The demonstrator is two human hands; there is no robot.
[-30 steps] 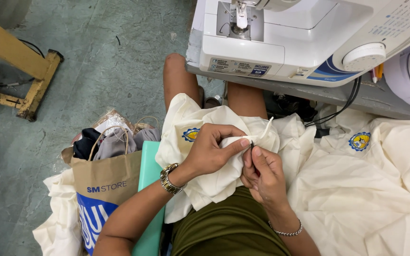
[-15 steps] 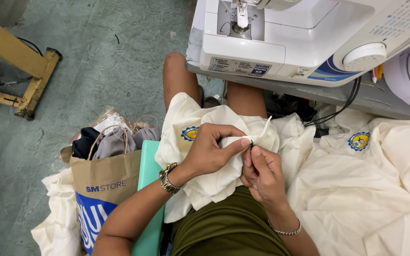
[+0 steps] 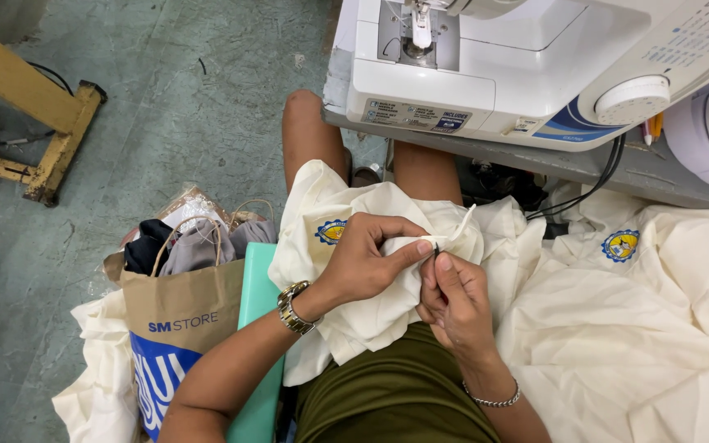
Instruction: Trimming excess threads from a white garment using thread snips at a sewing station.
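Cream garment (image 3: 371, 316) pinched by left hand (image 3: 367, 262), right hand (image 3: 453, 299) | brown paper bag (image 3: 178, 308) left

Beyond the hands, white sewing machine (image 3: 535, 74) on a grey table edge (image 3: 617, 168), its round dial (image 3: 632, 98) up and to the right. Black cables (image 3: 584, 193) hang from under the table, just right of the hands. Farther right, heap of cream fabric (image 3: 658, 328) bearing a round blue-and-yellow badge (image 3: 619, 245). Left of the hands, brown paper bag (image 3: 178, 316) stuffed with dark and grey clothes (image 3: 170, 246), beside a teal seat edge (image 3: 258, 328). Far upper left, yellow wooden frame (image 3: 34, 115) on grey-green concrete floor (image 3: 174, 107).
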